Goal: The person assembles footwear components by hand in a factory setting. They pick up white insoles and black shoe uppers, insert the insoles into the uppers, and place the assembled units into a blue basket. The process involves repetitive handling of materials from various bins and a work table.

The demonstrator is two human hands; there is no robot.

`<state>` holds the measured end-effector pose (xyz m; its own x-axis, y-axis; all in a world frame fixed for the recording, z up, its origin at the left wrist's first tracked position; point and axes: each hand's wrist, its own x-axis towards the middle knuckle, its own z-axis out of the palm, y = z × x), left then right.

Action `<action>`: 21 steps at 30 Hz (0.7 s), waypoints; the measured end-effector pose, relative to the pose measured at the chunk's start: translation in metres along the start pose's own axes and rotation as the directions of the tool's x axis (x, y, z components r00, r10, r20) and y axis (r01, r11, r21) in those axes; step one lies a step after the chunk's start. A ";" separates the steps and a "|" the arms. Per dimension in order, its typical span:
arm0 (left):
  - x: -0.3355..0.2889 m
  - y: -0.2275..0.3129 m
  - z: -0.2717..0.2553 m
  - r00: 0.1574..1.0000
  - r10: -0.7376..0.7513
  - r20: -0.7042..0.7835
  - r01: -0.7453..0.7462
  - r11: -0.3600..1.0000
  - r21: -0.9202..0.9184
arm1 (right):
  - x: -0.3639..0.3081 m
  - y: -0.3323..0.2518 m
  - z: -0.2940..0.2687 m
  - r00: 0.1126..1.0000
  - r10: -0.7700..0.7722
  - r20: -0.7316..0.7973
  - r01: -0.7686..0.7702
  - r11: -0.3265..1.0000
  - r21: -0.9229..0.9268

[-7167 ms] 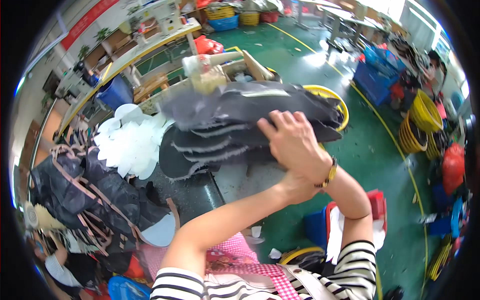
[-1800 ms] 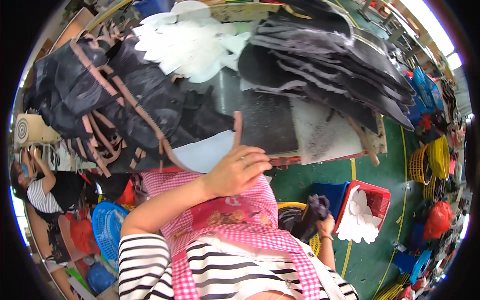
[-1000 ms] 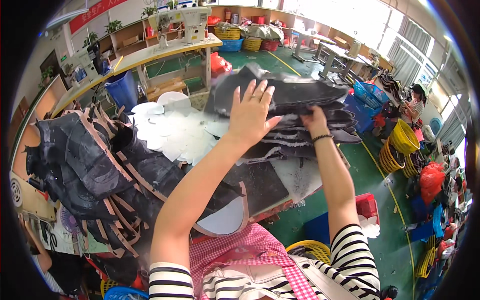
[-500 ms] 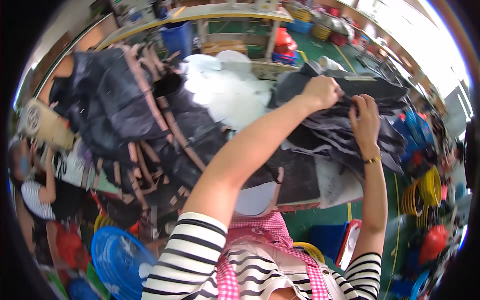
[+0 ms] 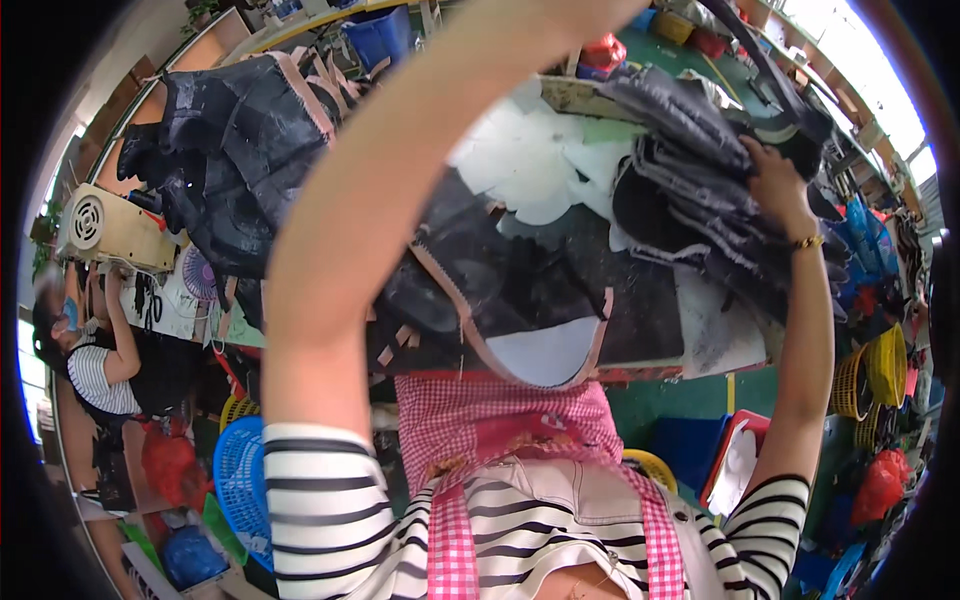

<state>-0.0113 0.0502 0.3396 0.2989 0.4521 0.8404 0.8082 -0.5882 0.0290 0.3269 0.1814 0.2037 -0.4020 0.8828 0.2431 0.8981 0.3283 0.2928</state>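
Observation:
My left forearm [image 5: 400, 150] reaches up across the view and leaves it at the top edge, so my left hand is out of sight. My right hand [image 5: 782, 190] is closed on dark fabric at the right end of a stack of dark grey fabric pieces [image 5: 690, 205] with pale frayed edges. A long dark strip [image 5: 755, 50] runs from the top edge down toward the fabric by my right hand; its upper end is out of view. Directly before me lies a dark piece with pinkish trim [image 5: 470, 310] and a pale grey curved panel [image 5: 545, 352].
White rounded pieces [image 5: 520, 160] lie mid-table. Dark pieces with pinkish edging [image 5: 240, 150] heap up at the left. A person in a striped top [image 5: 105, 375] works beside a beige machine [image 5: 115, 228]. Yellow baskets [image 5: 885, 365] and a blue basket [image 5: 240, 480] stand on the floor.
My left hand has left the dark fabric and risen past the top edge. My right hand has shifted right on the stack. A dark strip now stretches upward, and the view has turned slightly.

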 end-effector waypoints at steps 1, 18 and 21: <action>-0.016 0.015 -0.041 0.999 -0.028 0.042 0.024 0.996 0.087 | 0.003 -0.020 -0.009 0.977 -0.070 -0.199 0.077 0.997 0.025; -0.395 0.126 -0.030 0.878 -0.287 0.382 0.190 0.943 0.274 | 0.040 -0.322 0.054 0.666 -0.728 0.161 -0.098 0.128 0.987; -0.400 0.125 -0.028 0.886 -0.253 0.389 0.154 0.951 0.267 | 0.020 -0.318 0.030 0.639 -0.721 0.268 -0.293 0.094 0.951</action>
<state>-0.0437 -0.2226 0.0219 0.2576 0.8101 0.5267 0.9505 -0.3105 0.0128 0.0389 0.1045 0.0874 -0.8561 0.4181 -0.3037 0.3724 0.0918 -0.9235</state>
